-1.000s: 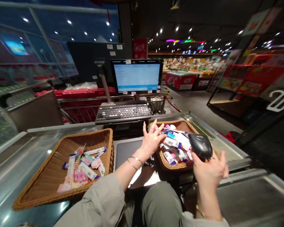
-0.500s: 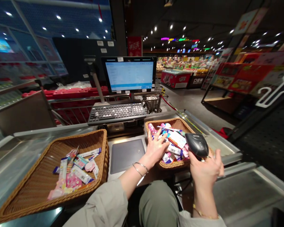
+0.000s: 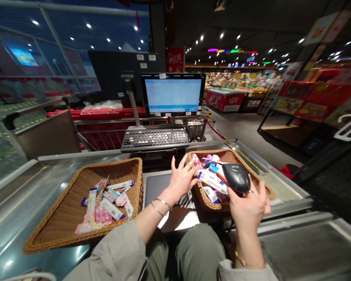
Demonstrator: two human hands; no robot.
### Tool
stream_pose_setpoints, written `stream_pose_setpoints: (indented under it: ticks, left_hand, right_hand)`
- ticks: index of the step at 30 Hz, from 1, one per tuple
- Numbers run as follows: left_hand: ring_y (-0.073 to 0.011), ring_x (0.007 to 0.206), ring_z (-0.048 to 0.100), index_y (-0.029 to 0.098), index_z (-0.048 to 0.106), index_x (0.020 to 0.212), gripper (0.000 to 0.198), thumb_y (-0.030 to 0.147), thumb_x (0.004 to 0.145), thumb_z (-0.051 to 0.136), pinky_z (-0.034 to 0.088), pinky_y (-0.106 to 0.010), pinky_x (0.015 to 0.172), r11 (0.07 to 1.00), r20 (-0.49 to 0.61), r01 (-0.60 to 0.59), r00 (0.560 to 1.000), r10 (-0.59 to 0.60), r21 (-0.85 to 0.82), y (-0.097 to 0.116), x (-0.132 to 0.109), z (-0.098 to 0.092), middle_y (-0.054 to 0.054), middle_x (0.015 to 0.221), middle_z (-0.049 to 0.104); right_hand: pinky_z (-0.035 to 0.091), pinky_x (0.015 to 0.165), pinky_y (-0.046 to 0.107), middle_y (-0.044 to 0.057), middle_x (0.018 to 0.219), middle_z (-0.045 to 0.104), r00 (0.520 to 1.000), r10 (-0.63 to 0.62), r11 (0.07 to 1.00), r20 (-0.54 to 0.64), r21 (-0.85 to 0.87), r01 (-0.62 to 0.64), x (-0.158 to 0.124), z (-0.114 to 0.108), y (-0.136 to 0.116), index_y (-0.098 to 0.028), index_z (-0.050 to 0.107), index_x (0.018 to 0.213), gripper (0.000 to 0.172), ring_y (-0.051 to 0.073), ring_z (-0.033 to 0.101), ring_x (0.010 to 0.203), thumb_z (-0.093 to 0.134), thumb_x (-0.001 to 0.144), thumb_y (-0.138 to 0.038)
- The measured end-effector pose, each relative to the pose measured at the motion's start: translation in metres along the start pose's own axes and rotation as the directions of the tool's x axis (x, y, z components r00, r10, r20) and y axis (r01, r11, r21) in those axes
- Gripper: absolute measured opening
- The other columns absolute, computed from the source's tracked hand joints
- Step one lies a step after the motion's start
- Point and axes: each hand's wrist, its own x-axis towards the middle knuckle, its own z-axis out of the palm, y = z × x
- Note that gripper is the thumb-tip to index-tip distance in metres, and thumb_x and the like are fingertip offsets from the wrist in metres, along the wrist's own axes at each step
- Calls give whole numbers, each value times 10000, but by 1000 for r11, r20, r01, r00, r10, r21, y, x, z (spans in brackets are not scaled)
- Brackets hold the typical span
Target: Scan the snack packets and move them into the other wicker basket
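My right hand (image 3: 247,207) grips a black barcode scanner (image 3: 236,177), whose head hangs over the right wicker basket (image 3: 201,201). Small packaged sweets (image 3: 212,181) in white, blue and pink wrappers fill that basket. At its left rim, my left hand (image 3: 181,177) has its fingers spread, with nothing visible in it. Further left, a larger wicker basket (image 3: 61,199) holds a smaller pile of similar packets (image 3: 109,207). Between the baskets lies a grey flat plate (image 3: 156,187) set in the counter, partly covered by my left hand. A bright patch of light falls near my knees.
A keyboard (image 3: 155,138) sits behind the plate, below a lit monitor (image 3: 173,95). Metal counter surfaces (image 3: 307,246) extend on both sides. Beyond the counter stand shopping carts (image 3: 194,128), and a white hook (image 3: 348,128) juts in at right.
My left hand has drawn back from among the packets to the right basket's left rim. The scanner stays in my right hand over the basket. The view has shifted left.
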Motion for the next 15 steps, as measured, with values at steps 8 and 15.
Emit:
stream_pose_setpoints:
  ticks: [8,15]
  left_hand:
    - [-314,1443,316,305,602,1287,459,513,878,609,165,-661,1156,984,-62,148,988,-143,94,-54,-47,-36,-65,1464,510]
    - [-312,1419,362,311,619,1277,390,428,906,597,170,-634,1161,945,-103,300,952,-288,130,-113,-95,-65,-67,1428,548]
  right_hand:
    - [222,1073,548,137,1211,665,979,-122,989,161,104,106,-22,24,-49,-193,689,1056,467,342,412,1336,548,786,-546]
    - [191,1087,562,94,1245,659,925,-261,960,275,170,221,-47,44,-85,-222,681,1117,419,336,369,1376,541,816,-478]
